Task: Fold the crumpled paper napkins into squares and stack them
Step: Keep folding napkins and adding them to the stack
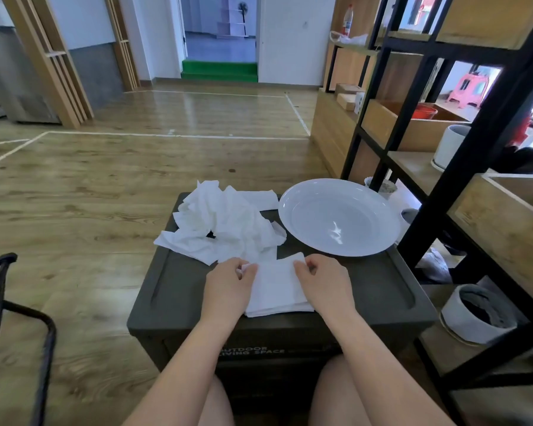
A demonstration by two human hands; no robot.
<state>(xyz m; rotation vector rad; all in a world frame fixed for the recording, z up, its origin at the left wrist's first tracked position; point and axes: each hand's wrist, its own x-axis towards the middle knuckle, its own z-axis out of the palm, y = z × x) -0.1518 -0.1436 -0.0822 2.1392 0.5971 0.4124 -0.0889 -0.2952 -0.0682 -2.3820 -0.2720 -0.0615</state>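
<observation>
Two bare knees sit nearest, either side of a dark box (pixel 382 290) whose lid serves as the work surface. On the near part of the lid lies a stack (pixel 277 290) of folded white napkins, roughly square. The left hand (pixel 228 284) rests on the stack's left edge, fingers curled and pinching a bit of paper at the far left corner. The right hand (pixel 323 282) lies on the right edge, fingers likewise curled, pinching the far right corner of the top napkin.

At far left, on the wood floor, a black chair frame (pixel 22 315) stands well apart from the box. Beyond the hands, a heap (pixel 225 224) of crumpled napkins covers the far left of the lid, one loose sheet touching the stack's far edge. Right of the heap, a large white plate (pixel 293 207) sits on the far right of the lid, empty. Further right, a black-and-wood shelf (pixel 486 142) stands just beside the box, with white pots (pixel 474 315) on its low boards.
</observation>
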